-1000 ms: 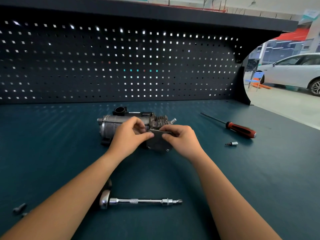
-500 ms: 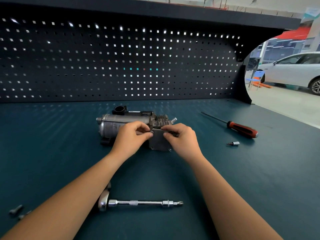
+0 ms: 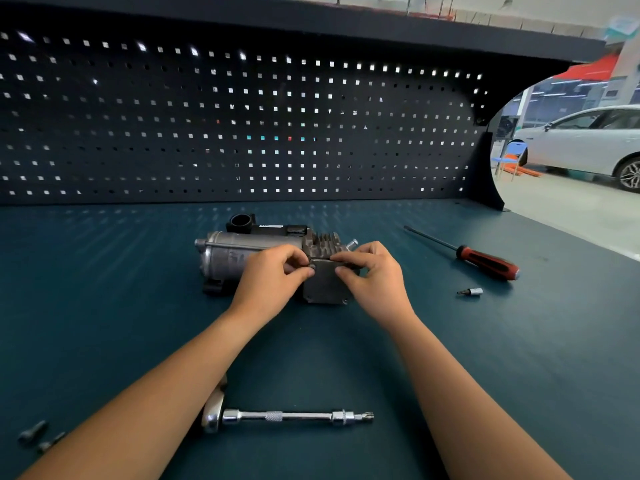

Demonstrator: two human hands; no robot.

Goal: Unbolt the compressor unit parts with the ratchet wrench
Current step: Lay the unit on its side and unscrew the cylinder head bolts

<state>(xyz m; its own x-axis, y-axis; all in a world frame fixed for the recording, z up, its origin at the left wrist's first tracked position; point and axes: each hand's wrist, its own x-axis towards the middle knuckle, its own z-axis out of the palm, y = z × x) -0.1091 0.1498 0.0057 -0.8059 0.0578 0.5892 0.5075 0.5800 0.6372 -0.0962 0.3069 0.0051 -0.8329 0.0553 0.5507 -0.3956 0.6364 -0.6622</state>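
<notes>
Grey plate (image 3: 323,287) is pinched between left fingers (image 3: 298,257) and right fingers (image 3: 350,258).

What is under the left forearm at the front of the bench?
The ratchet wrench: its chrome head and the extension bar with its bit stick out to the right. The left forearm covers most of its handle, which cannot be seen.

Cover plate (image 3: 325,285) apparently down flush against the compressor (image 3: 242,254), no longer tilted up edge-on.
</notes>
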